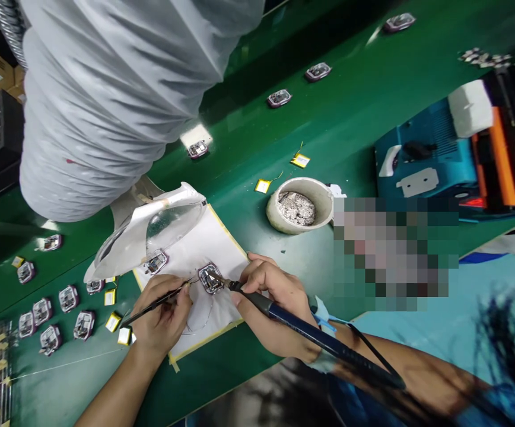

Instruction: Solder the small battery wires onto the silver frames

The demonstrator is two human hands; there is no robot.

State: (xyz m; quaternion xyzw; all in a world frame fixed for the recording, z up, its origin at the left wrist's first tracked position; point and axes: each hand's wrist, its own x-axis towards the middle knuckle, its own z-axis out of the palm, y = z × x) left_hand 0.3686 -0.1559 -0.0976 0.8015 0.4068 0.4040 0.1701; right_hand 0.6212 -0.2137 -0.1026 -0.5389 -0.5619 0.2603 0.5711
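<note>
Black tweezers [157, 303] are pinched in my left hand [164, 311], their tips at the left edge of a small open device [212, 279] with a circuit board inside. My right hand [277, 302] grips a dark blue soldering iron [302, 333] like a pen, its metal tip on the board. The device lies on a white sheet [215, 237] edged with yellow tape. Another open device [156, 261] sits on the sheet behind my left hand, under a clear plastic hood [172, 224].
A ribbed grey duct [119, 101] hangs at upper left. Beyond the sheet stands a round pot [302, 204] of grey bits, near yellow batteries [301, 160]. Several devices [68, 298] lie at left, others farther back. A teal machine [431, 160] stands at right, beside a blurred patch.
</note>
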